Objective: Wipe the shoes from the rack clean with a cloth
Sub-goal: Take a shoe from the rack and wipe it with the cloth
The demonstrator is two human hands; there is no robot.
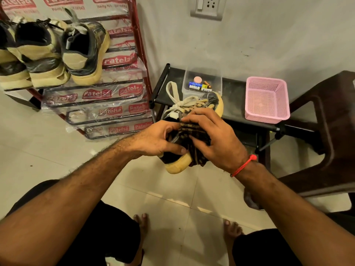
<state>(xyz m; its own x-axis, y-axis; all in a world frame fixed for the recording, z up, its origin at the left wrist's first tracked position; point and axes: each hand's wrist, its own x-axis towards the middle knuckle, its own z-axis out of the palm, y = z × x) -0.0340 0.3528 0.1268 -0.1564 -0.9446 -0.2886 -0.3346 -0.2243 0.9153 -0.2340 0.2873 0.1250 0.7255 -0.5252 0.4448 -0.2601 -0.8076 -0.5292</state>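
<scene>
shoe in hand: one shoe [178,162], dark upper with a thick yellow sole, is held in the air between both hands, above the floor and in front of the black bench [236,112]; its toe points away toward the bench and its pale laces [182,104] hang loose.
left hand: left hand [159,139] grips the heel end, fingers curled over the collar and thumb lying along the side just above the sole.
right hand: right hand [215,137] presses a dark checked cloth [194,135] onto the upper, fingers curled round the bunched fabric.
handling, shoe: judged light enough for one hand; the sole looks stiff and makes the firmest hold, while the upper is softer and likely gives under pressure. hold at the heel or the sole edge. loose laces may snag or drag under the cloth.
handling, cloth: soft and limp; it needs bunching in the fingers to stay under the palm.
remaining shoes: other shoes [57,54] of the same colours sit on the top tier of the red rack [142,60], well apart from the hands.
readable writing: plastic wrap on the rack repeats a red label that reads "patelsa"; the small line beneath it is too blurred to read.
nearby items: a pink basket [267,98] and a clear tub [201,81] of small items stand on the bench.
</scene>
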